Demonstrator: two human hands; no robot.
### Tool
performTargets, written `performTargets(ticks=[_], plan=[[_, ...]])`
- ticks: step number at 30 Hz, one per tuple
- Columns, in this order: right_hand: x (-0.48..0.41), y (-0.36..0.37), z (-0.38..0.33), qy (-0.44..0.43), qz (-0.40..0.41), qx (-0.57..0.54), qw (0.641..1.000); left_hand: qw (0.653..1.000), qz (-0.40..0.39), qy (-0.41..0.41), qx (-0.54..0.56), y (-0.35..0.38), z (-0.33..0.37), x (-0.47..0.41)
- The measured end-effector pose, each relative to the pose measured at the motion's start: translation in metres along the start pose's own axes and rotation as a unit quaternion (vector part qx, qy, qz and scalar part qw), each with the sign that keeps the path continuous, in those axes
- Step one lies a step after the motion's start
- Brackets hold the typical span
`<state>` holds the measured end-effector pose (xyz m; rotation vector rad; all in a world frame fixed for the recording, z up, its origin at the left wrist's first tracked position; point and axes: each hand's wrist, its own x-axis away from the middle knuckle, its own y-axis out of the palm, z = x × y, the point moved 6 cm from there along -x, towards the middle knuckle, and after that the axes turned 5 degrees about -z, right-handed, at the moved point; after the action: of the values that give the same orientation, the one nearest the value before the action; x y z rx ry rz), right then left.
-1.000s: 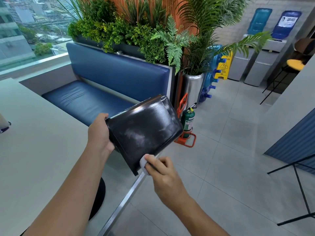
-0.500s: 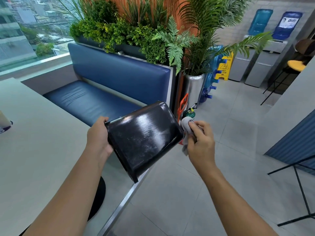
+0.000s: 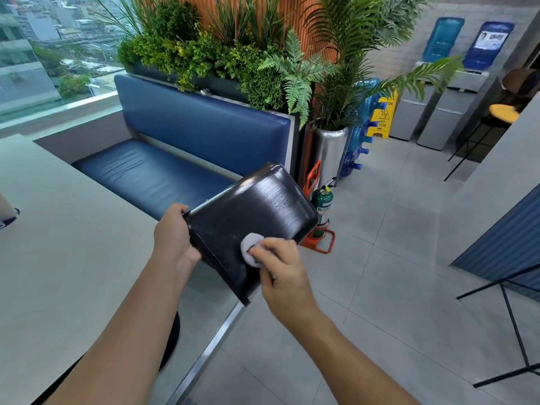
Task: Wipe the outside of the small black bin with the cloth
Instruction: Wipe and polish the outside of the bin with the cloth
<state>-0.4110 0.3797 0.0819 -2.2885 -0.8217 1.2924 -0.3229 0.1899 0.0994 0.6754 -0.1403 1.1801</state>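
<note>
The small black bin [image 3: 257, 211] is held in the air, tipped on its side with its base pointing away to the right. My left hand [image 3: 174, 236] grips its rim at the left. My right hand [image 3: 282, 273] holds a bunched grey cloth [image 3: 250, 249] and presses it against the bin's lower side wall, near the rim. The glossy wall shows faint pale streaks.
A pale table [image 3: 58, 258] lies to my left, with a blue padded bench [image 3: 163, 171] behind it. Beyond the bin stand a green fire extinguisher [image 3: 322, 209] in an orange stand, a steel planter [image 3: 330, 153], a yellow wet-floor sign [image 3: 382, 116] and water dispensers [image 3: 455, 92]. Grey tiled floor spreads right.
My right hand with the cloth has come back from the bin's far base end down to the lower side wall near the rim. The bin has tilted slightly; my left hand keeps its grip.
</note>
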Motion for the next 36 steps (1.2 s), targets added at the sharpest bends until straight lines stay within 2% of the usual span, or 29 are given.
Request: performTargets(ticks=[6, 9, 15, 20, 25, 31, 36], plan=[[0.016, 0.027, -0.035, -0.045, -0.058, -0.043, 0.996, 1.0, 0.009, 0.01, -0.005, -0.006, 0.002, 0.0], [0.011, 0.016, -0.033, -0.05, -0.051, -0.05, 0.996, 1.0, 0.008, 0.017, -0.009, -0.007, 0.003, -0.001], [-0.036, -0.052, 0.026, 0.067, 0.067, 0.004, 0.996, 1.0, 0.009, 0.026, -0.009, -0.011, 0.009, 0.002], [-0.055, -0.062, 0.065, 0.131, 0.06, 0.058, 0.988, 0.999, -0.003, 0.021, -0.025, -0.006, 0.007, 0.007], [-0.039, -0.03, 0.036, 0.087, 0.042, 0.068, 0.993, 0.999, 0.001, 0.015, -0.033, 0.001, -0.003, 0.011], [-0.01, 0.028, -0.029, -0.016, -0.013, 0.009, 1.0, 1.0, 0.019, 0.016, -0.02, 0.004, -0.011, 0.013], [-0.009, 0.027, -0.035, -0.061, -0.038, 0.026, 0.997, 1.0, 0.006, 0.015, -0.021, -0.001, -0.01, 0.012]])
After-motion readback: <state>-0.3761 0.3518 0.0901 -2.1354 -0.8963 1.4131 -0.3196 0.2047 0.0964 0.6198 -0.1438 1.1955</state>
